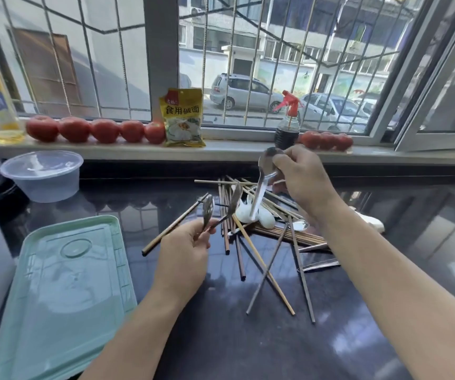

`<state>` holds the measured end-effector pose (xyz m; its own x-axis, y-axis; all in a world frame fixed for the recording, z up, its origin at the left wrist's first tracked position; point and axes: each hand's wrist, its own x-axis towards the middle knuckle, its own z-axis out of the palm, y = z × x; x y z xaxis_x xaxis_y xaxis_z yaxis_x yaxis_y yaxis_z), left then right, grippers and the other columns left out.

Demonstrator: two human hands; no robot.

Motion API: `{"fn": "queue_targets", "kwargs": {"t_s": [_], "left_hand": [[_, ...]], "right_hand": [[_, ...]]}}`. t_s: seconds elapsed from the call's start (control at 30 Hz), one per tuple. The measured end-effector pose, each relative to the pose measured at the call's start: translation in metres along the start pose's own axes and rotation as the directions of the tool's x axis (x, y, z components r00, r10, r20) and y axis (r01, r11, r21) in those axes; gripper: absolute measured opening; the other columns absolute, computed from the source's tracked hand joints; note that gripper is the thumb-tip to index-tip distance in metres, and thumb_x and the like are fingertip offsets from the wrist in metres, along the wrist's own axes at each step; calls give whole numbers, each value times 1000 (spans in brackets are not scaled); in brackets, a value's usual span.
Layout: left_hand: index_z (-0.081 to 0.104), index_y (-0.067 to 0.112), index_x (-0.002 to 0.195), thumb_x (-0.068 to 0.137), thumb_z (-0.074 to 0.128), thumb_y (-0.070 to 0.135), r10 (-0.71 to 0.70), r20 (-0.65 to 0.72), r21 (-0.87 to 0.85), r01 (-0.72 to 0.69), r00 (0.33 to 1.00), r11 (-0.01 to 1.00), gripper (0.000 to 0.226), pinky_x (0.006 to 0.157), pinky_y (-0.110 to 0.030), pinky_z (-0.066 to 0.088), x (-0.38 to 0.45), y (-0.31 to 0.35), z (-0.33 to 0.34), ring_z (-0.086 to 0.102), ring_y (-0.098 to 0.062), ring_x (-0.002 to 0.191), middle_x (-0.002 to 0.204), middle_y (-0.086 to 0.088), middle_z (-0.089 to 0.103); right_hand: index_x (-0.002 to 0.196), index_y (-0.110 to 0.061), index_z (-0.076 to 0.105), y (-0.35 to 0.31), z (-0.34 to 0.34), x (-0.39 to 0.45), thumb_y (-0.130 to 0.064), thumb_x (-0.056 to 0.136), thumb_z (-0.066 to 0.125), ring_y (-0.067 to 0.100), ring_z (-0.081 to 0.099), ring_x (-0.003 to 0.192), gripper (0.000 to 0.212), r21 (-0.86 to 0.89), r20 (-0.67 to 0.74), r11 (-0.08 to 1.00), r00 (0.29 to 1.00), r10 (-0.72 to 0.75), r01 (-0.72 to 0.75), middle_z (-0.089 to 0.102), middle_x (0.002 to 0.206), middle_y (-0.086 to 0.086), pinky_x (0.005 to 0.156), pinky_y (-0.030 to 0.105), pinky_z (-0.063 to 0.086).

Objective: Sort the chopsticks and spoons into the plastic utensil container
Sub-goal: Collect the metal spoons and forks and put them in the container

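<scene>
Fingers on my left hand (185, 250) are pinched round the handles of two metal spoons (220, 207), bowls sticking up, and my right hand (300, 176) grips another spoon (264, 174) lifted over the pile of chopsticks (251, 242) on the dark counter (220, 338). Best bet, I reckon: keep gathering spoons bowl-up into one bunch, then carry them left to the green container (64, 292), whose lid looks shut, so that needs opening first.
</scene>
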<state>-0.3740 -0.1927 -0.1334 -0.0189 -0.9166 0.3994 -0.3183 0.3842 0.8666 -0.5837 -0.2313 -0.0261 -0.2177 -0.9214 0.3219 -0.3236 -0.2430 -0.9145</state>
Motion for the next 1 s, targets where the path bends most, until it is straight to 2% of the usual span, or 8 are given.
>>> {"fn": "queue_targets", "kwargs": {"t_s": [0.1, 0.17, 0.4, 0.47, 0.57, 0.73, 0.87, 1.0], "left_hand": [[79, 19, 106, 95, 63, -4, 97, 11, 65, -98, 995, 993, 30, 78, -4, 42, -2, 1, 1, 60, 4, 91, 96, 10, 68], [81, 15, 100, 94, 64, -6, 64, 1, 57, -64, 998, 996, 27, 77, -3, 40, -2, 1, 1, 59, 1, 93, 97, 5, 68], [78, 35, 89, 94, 64, -4, -288, 143, -274, 317, 947, 908, 41, 83, -20, 58, 0, 1, 5, 69, 5, 82, 90, 16, 79], [81, 25, 91, 93, 61, -10, -347, 196, -369, 397, 917, 840, 41, 79, -20, 59, 2, -1, 6, 72, -2, 83, 91, 6, 80], [80, 3, 98, 89, 46, -24, -438, 341, -607, 550, 832, 573, 44, 79, -28, 61, 6, 0, 4, 76, -23, 96, 98, -14, 79], [67, -9, 119, 70, 23, -28, -350, 593, -652, 687, 725, 319, 69, 82, -42, 63, 3, 6, -1, 72, -38, 109, 117, -27, 72], [57, -10, 128, 83, 33, -23, -302, 668, -643, 732, 680, 226, 52, 78, -53, 62, 1, 12, -5, 70, -48, 106, 116, -31, 70], [62, -4, 126, 104, 38, 2, -347, 707, -547, 788, 616, 283, 32, 68, -39, 63, 1, 11, -2, 75, -32, 94, 119, -26, 71]], "right_hand": [[101, -2, 62, -9, 23, -8, -19, 95, 51, 23, 64, 82, 21, 79, -13, 989, 992, 128, -126, 67, 103, 23, 73, 40, 62], [93, -9, 58, -9, 36, -11, -21, 96, 48, 29, 63, 87, 16, -95, -103, 986, 986, 130, -140, 62, 95, 13, 76, 49, 60], [81, -24, 41, 19, 50, -20, -26, 103, 46, 8, 49, 62, 23, -356, -292, 933, 954, -64, -46, 54, 77, -2, 45, 18, 32], [81, -25, 40, 27, 52, -22, -23, 103, 47, 7, 50, 60, 24, -390, -300, 921, 946, -124, -3, 55, 74, -2, 44, 18, 30], [82, -23, 42, 41, 53, -25, -19, 103, 49, 6, 51, 55, 23, -347, -307, 938, 943, -125, 12, 54, 72, -2, 44, 19, 36], [85, -22, 48, 63, 52, -29, -18, 96, 60, 10, 55, 67, 17, -304, -338, 952, 939, -65, -43, 58, 76, -5, 57, 22, 41], [86, -31, 50, 67, 48, -34, -14, 91, 65, 6, 59, 77, 23, -270, -289, 961, 957, -22, -59, 60, 86, -9, 68, 27, 45], [102, -30, 56, 61, 52, -42, -5, 89, 67, 8, 66, 91, 30, -218, -191, 976, 981, -39, -3, 66, 95, -10, 81, 30, 54]]}}
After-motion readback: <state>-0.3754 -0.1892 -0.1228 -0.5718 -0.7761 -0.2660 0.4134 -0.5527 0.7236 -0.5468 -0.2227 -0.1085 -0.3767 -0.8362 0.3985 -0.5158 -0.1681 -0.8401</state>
